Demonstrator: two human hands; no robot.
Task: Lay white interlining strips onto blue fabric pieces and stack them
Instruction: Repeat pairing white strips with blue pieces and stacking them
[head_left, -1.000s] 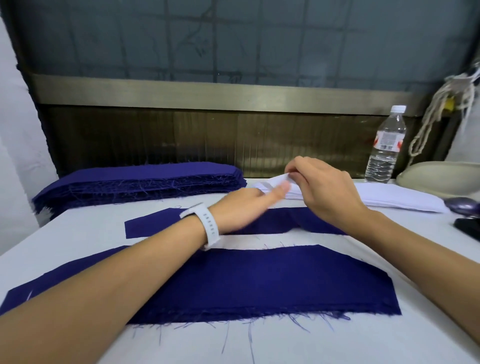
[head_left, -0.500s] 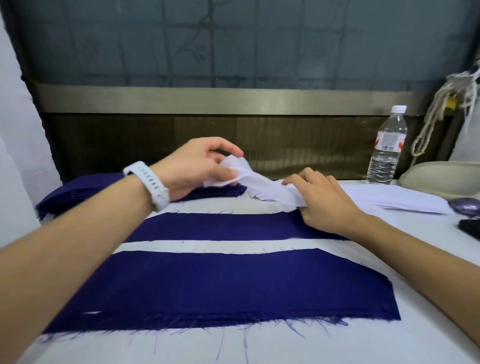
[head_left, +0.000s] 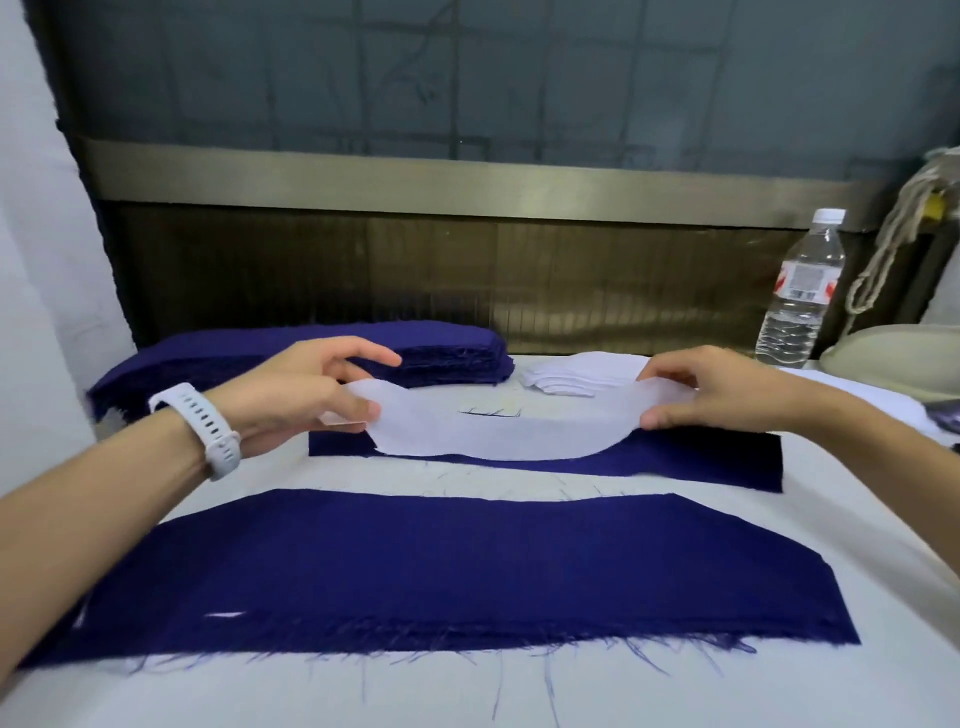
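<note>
1. The left hand pinched the left end of a white interlining strip between thumb and forefinger, with the other fingers loosely spread above it.
2. The right hand pinched the strip's right end, thumb underneath.
3. Between the two sets of fingers the strip sagged in a curve, its low edge over the far blue piece. Whether it touched could not be told.
4. Nearer the person than the fingers, a wider blue piece lay flat on the table.
5. Beyond the left fingers sat a stack of blue pieces; beyond the right fingers, a pile of white strips.
</note>
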